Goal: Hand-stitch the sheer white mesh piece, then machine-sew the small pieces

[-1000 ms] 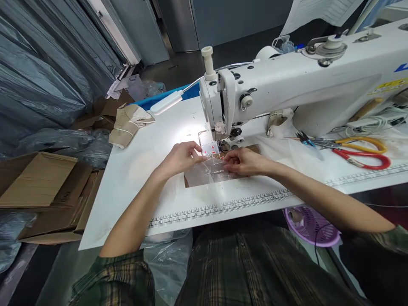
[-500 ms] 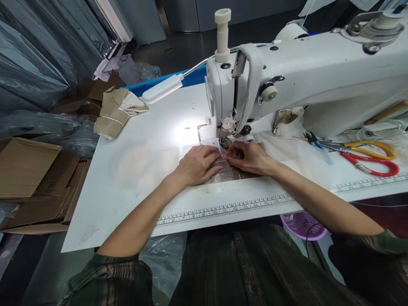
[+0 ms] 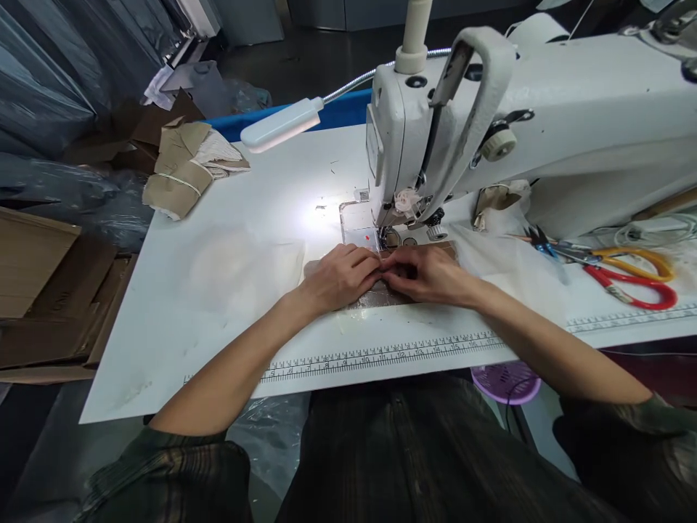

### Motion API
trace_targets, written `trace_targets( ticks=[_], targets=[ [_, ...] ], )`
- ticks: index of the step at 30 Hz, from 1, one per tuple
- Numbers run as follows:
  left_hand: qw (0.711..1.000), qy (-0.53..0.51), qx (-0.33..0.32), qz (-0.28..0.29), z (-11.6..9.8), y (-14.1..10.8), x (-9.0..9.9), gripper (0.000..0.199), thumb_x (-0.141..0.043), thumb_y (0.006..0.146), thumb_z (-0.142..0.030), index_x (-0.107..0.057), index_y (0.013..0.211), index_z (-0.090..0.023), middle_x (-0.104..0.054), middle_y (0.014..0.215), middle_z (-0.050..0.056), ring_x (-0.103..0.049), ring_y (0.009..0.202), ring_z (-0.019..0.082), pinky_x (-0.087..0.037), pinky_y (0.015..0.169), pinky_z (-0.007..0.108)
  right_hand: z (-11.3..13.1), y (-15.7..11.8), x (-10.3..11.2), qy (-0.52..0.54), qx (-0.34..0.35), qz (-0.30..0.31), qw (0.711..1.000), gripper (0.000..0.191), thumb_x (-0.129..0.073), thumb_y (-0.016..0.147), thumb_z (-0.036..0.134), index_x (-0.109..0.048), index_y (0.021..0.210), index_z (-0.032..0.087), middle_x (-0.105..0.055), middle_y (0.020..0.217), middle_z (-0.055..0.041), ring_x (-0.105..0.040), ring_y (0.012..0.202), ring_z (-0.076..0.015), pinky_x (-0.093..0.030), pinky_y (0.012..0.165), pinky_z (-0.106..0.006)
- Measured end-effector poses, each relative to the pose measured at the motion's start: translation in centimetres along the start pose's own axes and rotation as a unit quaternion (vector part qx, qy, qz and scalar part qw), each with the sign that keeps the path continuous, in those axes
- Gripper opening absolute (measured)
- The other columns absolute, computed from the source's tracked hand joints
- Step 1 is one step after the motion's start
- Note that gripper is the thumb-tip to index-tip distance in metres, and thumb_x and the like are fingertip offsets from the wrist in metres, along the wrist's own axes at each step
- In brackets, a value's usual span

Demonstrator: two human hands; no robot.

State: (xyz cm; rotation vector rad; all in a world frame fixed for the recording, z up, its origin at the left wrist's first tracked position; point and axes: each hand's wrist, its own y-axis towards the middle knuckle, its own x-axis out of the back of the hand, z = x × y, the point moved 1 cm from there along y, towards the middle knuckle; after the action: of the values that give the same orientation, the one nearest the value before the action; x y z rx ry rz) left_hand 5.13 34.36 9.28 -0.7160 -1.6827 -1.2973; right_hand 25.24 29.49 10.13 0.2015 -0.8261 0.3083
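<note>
Your fingers [image 3: 371, 262] met almost tip to tip just in front of the presser foot [image 3: 388, 237]. Those of your left hand [image 3: 342, 279] were bent and lay low over the sheet [image 3: 377, 296]. The thumb and forefinger of your right hand [image 3: 429, 273] were drawn close together, but whether they pinched an edge I could not tell, nor whether the left ones gripped anything. The sheet, thin and shiny with brown in it, lay flat beneath both hands, its near edge showing.

I judged the step in hand to be lining up a small part at the foot. The next move called for steady pressure from the left and a small guiding touch from the right, tips clear of the needle area.

Beyond stood the machine [image 3: 555, 138], with its lamp [image 3: 283, 125] over the white surface [image 3: 229, 323]. The scissors [image 3: 634, 289] lay to your right, well apart from your fingers; the bundle [image 3: 179, 174] sat at the far left.
</note>
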Motion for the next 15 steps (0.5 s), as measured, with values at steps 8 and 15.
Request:
trace_targets(
  ticks=[8,15],
  targets=[
    [1.000,-0.016,-0.013,0.000,1.1,-0.2,0.3,0.014,-0.057,0.095,-0.023,-0.070,0.091,-0.020,-0.073,0.107,0.006,-0.067,0.089,0.017,-0.051,0.088,0.041,-2.6,1.5,1.9,0.026,0.001,-0.025,0.999,0.020,-0.052,0.088,0.028,-0.070,0.089,0.019,-0.064,0.068,-0.0007,-0.052,0.061,-0.0140,-0.039,0.059,-0.026],
    [0.998,-0.030,0.013,0.049,0.9,0.1,0.4,0.019,-0.053,0.095,-0.021,-0.071,0.089,-0.023,-0.075,0.099,0.002,-0.067,0.080,0.016,-0.051,0.085,0.040,-1.9,1.4,1.8,0.009,0.022,0.012,1.000,0.024,-0.056,0.086,0.026,-0.074,0.102,0.021,-0.073,0.086,-0.0010,-0.060,0.071,-0.0142,-0.043,0.067,-0.025]
  ],
)
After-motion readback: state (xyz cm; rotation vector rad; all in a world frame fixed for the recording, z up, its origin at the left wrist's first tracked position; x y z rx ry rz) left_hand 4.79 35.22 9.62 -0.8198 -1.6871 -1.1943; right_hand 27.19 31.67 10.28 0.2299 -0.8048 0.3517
